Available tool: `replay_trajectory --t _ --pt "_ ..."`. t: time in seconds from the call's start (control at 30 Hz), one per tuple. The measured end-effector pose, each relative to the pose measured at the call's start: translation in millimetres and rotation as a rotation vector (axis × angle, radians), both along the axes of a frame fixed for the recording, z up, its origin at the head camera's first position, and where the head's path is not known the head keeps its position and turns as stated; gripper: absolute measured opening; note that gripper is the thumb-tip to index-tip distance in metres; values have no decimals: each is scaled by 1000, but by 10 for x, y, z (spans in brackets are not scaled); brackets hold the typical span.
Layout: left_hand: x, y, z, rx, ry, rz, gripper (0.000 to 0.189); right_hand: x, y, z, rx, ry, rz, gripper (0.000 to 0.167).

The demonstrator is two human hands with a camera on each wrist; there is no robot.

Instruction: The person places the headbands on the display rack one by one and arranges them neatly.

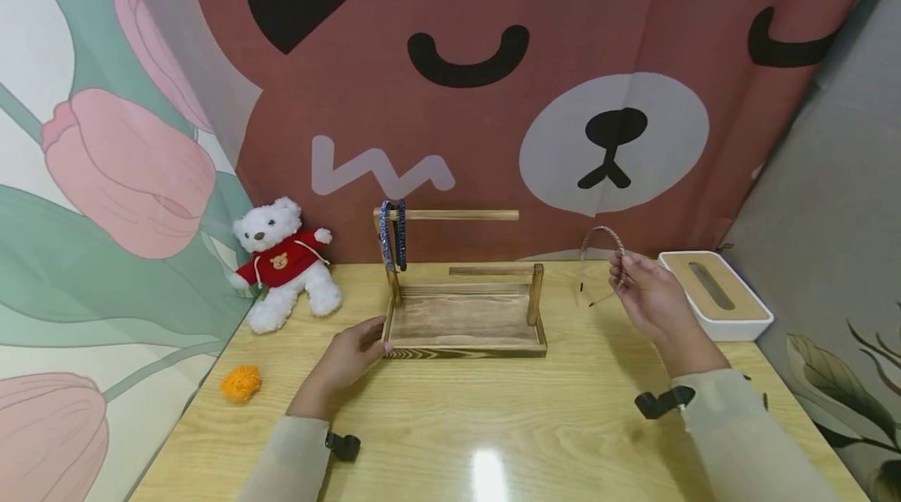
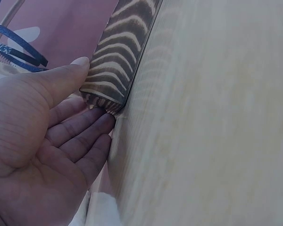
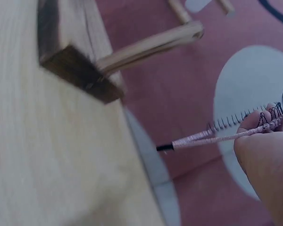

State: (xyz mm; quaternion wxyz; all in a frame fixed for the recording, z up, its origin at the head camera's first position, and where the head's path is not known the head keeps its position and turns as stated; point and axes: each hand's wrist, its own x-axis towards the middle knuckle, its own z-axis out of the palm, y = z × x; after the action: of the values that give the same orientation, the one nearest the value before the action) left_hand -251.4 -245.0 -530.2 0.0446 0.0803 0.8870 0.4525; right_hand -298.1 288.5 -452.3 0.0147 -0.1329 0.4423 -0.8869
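Note:
My right hand (image 1: 655, 295) pinches a thin pink headband (image 1: 604, 230) by one side, raised to the right of a wooden rack (image 1: 464, 352). In the right wrist view the headband (image 3: 198, 139) shows a row of dark wire teeth and a black tip. At the rack's front left corner is my left hand (image 1: 349, 353). The left wrist view shows its thumb and fingers on either side of the striped wooden corner (image 2: 115, 61), gripping it. Two blue headbands (image 1: 401, 232) hang at the left end of the rack's upper bar (image 1: 464, 215).
A white teddy bear in a red top (image 1: 281, 263) sits at the back left, with an orange yarn ball (image 1: 242, 383) in front of it. A white box with a wooden lid (image 1: 718, 291) stands behind my right hand. The rack's lower bar (image 1: 490, 271) joins its short right post (image 1: 536, 295).

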Motion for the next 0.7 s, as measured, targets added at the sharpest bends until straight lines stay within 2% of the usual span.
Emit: replay_trajectory --t 0.13,0.33,0.47,0.57,0.7 --pt "8 -13 -21 -2 -5 2 65 34 -174 213 -30 63 -41 19" --pt "9 -14 -27 -8 1 4 65 6 -499 635 -51 154 -89 11" --pt "8 -15 -22 -3 5 5 65 -26 -741 885 -13 195 -108 10" --pt "7 -12 -21 1 3 1 65 -63 -905 1007 30 212 -123 8" --pt "3 -3 -15 8 7 -7 65 -155 -1104 1083 72 206 -121 8"
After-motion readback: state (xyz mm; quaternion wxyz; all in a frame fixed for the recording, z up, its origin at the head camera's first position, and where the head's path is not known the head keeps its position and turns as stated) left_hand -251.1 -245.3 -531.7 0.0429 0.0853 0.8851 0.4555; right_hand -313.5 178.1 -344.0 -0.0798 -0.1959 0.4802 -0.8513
